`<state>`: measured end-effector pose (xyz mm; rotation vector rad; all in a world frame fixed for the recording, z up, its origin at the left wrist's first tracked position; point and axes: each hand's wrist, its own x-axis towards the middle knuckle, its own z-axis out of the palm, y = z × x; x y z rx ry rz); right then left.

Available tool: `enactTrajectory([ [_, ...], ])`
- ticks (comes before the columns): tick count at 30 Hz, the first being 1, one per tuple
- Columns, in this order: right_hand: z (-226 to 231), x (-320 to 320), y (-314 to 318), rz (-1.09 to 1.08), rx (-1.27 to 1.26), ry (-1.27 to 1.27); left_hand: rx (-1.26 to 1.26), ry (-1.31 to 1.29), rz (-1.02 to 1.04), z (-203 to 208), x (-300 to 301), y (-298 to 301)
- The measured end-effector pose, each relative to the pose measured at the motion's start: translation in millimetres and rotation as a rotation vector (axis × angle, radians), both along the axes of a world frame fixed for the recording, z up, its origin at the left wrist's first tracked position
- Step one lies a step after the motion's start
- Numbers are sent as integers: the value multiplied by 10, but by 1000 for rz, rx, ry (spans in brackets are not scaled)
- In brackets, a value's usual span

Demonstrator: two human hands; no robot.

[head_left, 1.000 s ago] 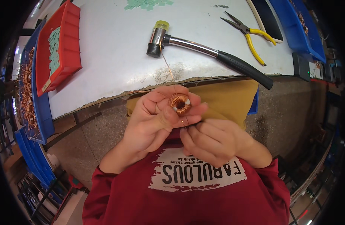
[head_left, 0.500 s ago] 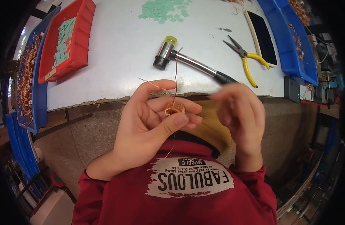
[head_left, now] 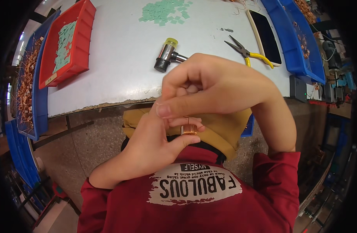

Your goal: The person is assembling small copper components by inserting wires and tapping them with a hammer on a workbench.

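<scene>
A small copper wire coil sits between the thumb and fingers of my left hand, held low in front of my chest. My right hand is raised above it with the fingers curled and pinched together. A thin strand of copper wire rises from the coil toward the right hand's fingers; I cannot tell whether they grip it. Both hands are over my lap, below the front edge of the white table.
On the table lie a small hammer, yellow-handled pliers, a dark phone and loose green squares. A red bin of green squares and blue bins of copper parts stand left. Another blue bin is right.
My right hand has risen from beside the coil to above it, pulling the wire up. The left hand turned the coil and lowered it slightly. The view tilted nearer the table.
</scene>
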<state>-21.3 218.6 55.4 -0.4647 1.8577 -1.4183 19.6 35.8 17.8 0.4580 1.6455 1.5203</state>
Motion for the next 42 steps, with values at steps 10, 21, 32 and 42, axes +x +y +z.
enactTrajectory([
  [10,70,-28,119,-223,-265,-258,223,-37,222,-86,40,17],
  [21,-151,531,116,-565,-398,154,106,276,108,-14,-48,-30],
  [32,-34,355,84,-705,-280,74,315,-191,252,122,-120,-40],
  [42,-476,766,-508,-647,-464,194,649,-410,516,90,-219,-128],
])
